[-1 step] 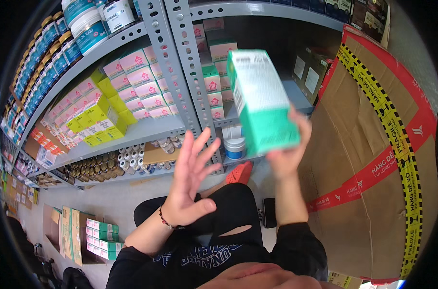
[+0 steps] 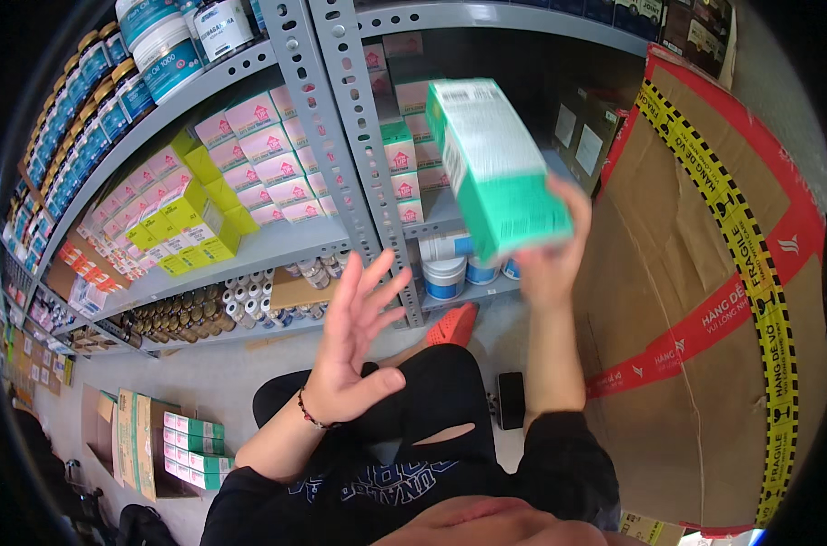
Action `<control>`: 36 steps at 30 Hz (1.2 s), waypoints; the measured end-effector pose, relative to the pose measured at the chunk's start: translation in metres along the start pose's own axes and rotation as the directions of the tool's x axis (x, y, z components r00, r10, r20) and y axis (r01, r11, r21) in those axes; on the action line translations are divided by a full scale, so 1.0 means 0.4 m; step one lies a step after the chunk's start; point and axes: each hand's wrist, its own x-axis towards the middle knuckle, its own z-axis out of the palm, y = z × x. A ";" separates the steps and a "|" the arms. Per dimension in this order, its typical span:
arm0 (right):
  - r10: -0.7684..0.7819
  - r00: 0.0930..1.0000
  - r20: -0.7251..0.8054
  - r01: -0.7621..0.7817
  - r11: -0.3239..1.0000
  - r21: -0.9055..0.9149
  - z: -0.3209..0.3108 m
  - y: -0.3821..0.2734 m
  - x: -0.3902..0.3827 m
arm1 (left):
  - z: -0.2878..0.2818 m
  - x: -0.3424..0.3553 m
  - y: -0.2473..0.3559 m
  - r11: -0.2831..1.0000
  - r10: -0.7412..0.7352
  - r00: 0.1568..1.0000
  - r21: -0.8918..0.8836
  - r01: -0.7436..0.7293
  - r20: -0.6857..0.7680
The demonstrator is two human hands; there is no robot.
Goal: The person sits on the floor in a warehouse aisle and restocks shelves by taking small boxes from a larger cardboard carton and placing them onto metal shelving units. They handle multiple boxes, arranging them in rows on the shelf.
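Observation:
Gripped near its lower end by my right hand (image 2: pixel 559 237) is a long green and white carton (image 2: pixel 500 164), tilted and raised in front of the right-hand shelf bay. Its far end is close to the stacked pink and white boxes (image 2: pixel 406 187), one of them green-topped; whether they touch I cannot tell. My left hand (image 2: pixel 354 350) hangs in the air over my knees, fingers spread, holding nothing. It is nearest to the grey perforated shelf post (image 2: pixel 363 164).
Pink and yellow-green boxes (image 2: pixel 190 223) fill the left shelf. White tubs (image 2: pixel 444 278) stand on the bottom shelf. A large cardboard sheet (image 2: pixel 668 300) with warning tape leans at right. An open cardboard box (image 2: pixel 140 446) with green cartons (image 2: pixel 195 450) sits on the floor.
My right hand and the green and white carton have moved slightly up and away toward the shelf, uncovering more tubs below. The left hand has shifted only a little.

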 end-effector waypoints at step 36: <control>0.139 0.987 0.076 -0.063 0.784 -0.617 0.224 0.379 0.418 | -0.184 -0.850 -0.132 0.683 -0.566 0.294 -0.239 0.690 -0.770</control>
